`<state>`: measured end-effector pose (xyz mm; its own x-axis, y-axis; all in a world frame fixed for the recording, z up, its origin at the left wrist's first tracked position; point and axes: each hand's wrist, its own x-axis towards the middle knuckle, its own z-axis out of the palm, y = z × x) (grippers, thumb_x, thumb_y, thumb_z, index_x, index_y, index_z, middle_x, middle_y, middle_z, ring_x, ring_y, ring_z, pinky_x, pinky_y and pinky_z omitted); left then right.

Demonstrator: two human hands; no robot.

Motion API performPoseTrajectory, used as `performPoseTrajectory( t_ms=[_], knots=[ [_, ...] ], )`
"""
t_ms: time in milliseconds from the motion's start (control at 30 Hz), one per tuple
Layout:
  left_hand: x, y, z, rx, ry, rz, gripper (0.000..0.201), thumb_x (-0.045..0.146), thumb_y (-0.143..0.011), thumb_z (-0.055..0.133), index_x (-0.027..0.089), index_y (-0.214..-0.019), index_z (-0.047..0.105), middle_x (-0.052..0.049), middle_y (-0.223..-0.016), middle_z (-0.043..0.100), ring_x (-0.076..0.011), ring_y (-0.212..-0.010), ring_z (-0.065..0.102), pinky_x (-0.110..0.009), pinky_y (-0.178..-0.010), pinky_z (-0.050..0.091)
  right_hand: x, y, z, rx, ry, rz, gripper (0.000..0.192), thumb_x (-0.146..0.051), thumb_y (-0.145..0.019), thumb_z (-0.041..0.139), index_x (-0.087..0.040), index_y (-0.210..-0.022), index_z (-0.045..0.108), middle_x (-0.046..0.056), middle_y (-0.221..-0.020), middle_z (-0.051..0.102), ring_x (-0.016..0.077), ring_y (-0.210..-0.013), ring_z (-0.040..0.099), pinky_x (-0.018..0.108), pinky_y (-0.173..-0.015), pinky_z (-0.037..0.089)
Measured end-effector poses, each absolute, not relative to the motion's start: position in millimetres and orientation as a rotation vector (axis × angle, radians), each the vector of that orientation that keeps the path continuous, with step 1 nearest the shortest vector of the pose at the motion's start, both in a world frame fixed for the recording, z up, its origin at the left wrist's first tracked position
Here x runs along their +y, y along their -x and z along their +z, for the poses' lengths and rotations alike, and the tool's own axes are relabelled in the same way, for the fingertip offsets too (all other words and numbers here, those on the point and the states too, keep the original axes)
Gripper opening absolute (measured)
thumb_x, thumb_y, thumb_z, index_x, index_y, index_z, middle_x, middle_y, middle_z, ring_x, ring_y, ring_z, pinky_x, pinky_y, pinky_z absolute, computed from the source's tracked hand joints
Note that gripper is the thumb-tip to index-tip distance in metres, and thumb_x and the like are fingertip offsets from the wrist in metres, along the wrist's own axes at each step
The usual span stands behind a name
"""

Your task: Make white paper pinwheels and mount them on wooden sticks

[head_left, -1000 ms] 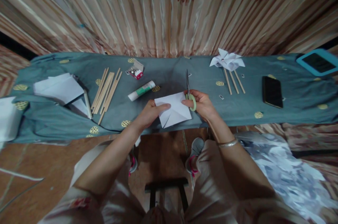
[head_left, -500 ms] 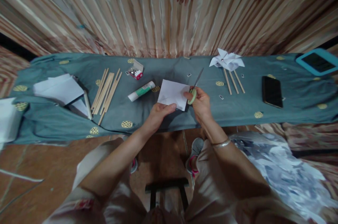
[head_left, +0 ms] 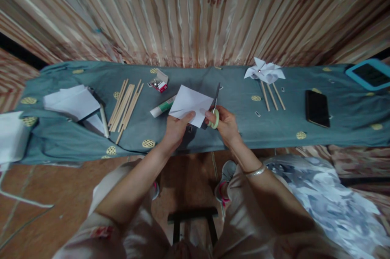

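Since the earlier frame the white paper [head_left: 190, 104] has swung a little leftward and the scissors [head_left: 215, 106] have turned from a slant to point nearly straight away from the person, their blades now at the paper's right edge. Nearest, the left hand [head_left: 176, 129] pinches the paper's lower edge, its grip closed on the sheet with the thumb on top, holding it lifted just above the counter [head_left: 61, 137]. The right hand [head_left: 224, 125] has its grip closed on the green handles of the scissors, the blades looking nearly shut. I judge the cutting as in progress: whether any slit is made cannot be told from here. Just beyond the paper lies a glue stick [head_left: 161, 107], partly hidden by it, and a small open box of pins [head_left: 159, 82]. To the left a bundle of wooden sticks [head_left: 126, 102] and a stack of paper sheets [head_left: 71, 100] lie unused. Far right, finished pinwheels [head_left: 264, 71] rest on their sticks, near a phone [head_left: 317, 108].
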<state>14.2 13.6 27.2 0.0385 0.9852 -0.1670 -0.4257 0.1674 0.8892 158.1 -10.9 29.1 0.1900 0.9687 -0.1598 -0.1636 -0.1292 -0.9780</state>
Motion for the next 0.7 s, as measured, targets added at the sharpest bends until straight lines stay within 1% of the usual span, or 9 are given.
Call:
performPoseTrajectory(
  t_ms=[67,167,267,367,533,700],
  knots=[
    [19.8,-9.2,31.8,0.966,-0.755,1.303,0.037,0.024,-0.059,0.084,0.014,-0.092,0.071,-0.006,-0.092,0.076,-0.0189,-0.080,0.069,-0.028,-0.072,0.054,-15.4,-157.3,32.9,-0.914,1.298,1.306,0.057,-0.064,-0.057,0.082,-0.021,-0.089,0.062,-0.002,-0.069,0.065,0.0118,-0.060,0.058,0.027,-0.060,0.049],
    [28.6,-1.7,39.9,0.994,-0.719,1.328,0.030,0.020,-0.061,0.082,0.017,-0.089,0.071,-0.005,-0.094,0.076,-0.0191,-0.082,0.069,-0.028,-0.071,0.055,-21.8,-157.1,37.2,-1.017,1.278,1.454,0.056,-0.067,-0.060,0.079,-0.021,-0.088,0.064,-0.001,-0.068,0.067,0.0115,-0.060,0.060,0.025,-0.058,0.049],
    [34.0,3.3,46.6,1.037,-0.685,1.340,0.023,0.018,-0.064,0.079,0.021,-0.086,0.071,-0.003,-0.089,0.076,-0.0204,-0.087,0.070,-0.027,-0.071,0.055,-27.1,-158.0,38.9,-1.129,1.228,1.627,0.052,-0.062,-0.061,0.081,-0.021,-0.089,0.066,0.000,-0.073,0.069,0.0117,-0.063,0.062,0.024,-0.059,0.050],
    [35.6,5.2,48.5,1.041,-0.674,1.350,0.021,0.017,-0.064,0.078,0.021,-0.083,0.070,-0.002,-0.085,0.076,-0.0215,-0.089,0.071,-0.028,-0.071,0.056,-30.8,-159.0,38.4,-1.215,1.209,1.747,0.047,-0.055,-0.064,0.082,-0.020,-0.092,0.068,0.000,-0.076,0.070,0.0115,-0.067,0.063,0.023,-0.061,0.050],
    [35.4,4.7,42.3,1.032,-0.684,1.350,0.018,0.019,-0.061,0.081,0.018,-0.074,0.069,-0.004,-0.079,0.075,-0.0237,-0.085,0.072,-0.030,-0.068,0.056,-32.3,-158.6,36.2,-1.258,1.207,1.778,0.043,-0.052,-0.063,0.084,-0.019,-0.087,0.069,-0.002,-0.070,0.067,0.0094,-0.062,0.060,0.021,-0.058,0.047],
    [35.5,3.8,38.1,1.016,-0.726,1.372,0.018,0.020,-0.059,0.082,0.019,-0.074,0.071,-0.002,-0.079,0.075,-0.0182,-0.073,0.069,-0.026,-0.064,0.055,-31.9,-157.7,38.0,-1.210,1.202,1.804,0.045,-0.052,-0.061,0.085,-0.019,-0.086,0.069,-0.003,-0.067,0.066,0.0096,-0.060,0.061,0.022,-0.056,0.049]
  ],
)
